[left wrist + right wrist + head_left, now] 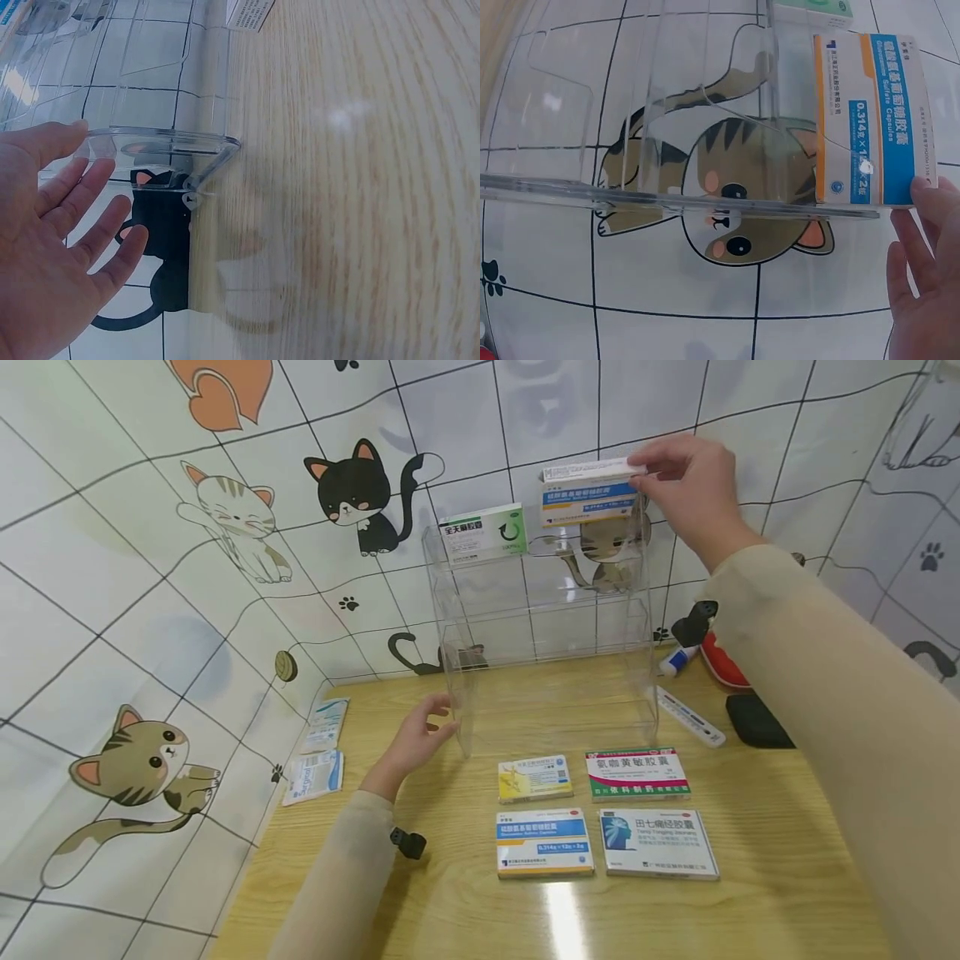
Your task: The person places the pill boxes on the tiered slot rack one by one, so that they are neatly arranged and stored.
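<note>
My right hand [693,485] pinches the right end of a white, blue and orange medicine box [588,493] between thumb and fingers. This box stands at the right of the top tier of a clear plastic display rack [555,602], its printed front facing me. Left of it on that tier leans a white and green medicine box [483,535]. Down by the rack's lower left side is my left hand [417,739], palm toward the panel. In the left wrist view, its thumb tip is right at the panel's edge and the other fingers [112,281] are spread loosely.
Before the rack lie a yellow box [535,778], a green and magenta box [637,774], a blue and orange box [543,843] and a white box [660,845]. Surgical packets [313,777] lie left. A thermometer-like stick [690,718], black case [757,721] and tube [677,661] sit right.
</note>
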### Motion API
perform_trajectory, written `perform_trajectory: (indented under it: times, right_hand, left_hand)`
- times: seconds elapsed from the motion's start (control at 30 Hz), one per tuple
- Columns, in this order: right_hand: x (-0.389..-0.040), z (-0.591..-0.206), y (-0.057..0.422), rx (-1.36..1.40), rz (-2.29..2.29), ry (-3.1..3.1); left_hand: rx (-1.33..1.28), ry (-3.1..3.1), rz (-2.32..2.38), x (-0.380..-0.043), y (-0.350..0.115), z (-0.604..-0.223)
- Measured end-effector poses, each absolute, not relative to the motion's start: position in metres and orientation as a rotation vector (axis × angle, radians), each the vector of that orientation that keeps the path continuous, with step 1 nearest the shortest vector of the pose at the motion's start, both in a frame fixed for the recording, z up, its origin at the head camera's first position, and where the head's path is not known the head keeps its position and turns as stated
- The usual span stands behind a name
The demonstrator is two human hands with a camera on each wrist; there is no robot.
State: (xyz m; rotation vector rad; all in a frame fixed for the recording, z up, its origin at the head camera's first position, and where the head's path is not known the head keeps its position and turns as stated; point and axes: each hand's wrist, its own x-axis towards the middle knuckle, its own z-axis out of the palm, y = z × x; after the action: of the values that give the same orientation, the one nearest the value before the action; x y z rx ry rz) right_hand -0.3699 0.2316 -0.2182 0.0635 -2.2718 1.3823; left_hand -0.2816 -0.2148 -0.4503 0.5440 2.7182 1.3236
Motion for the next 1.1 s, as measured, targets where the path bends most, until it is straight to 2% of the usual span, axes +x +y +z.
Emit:
perform_trajectory:
  times: [0.33,0.5,0.73,1.1]
  right_hand:
    - [-0.372,-0.226,0.222,0.134,1.282,-2.469]
    - [-0.364,-0.242,0.222,0.195,1.190,-2.383]
    - [-0.312,-0.305,0.213,0.178,1.211,-2.176]
    - [-0.225,-0.412,0.230,0.211,1.152,-2.443]
  left_hand:
    - [0.564,2.713,1.346,-0.281,-0.213,-0.452]
    - [0.546,2.727,1.328,-0.281,-0.214,-0.454]
    - [0.531,2.736,1.309,-0.280,-0.213,-0.452]
    - [0.541,2.728,1.329,-0.283,-0.214,-0.457]
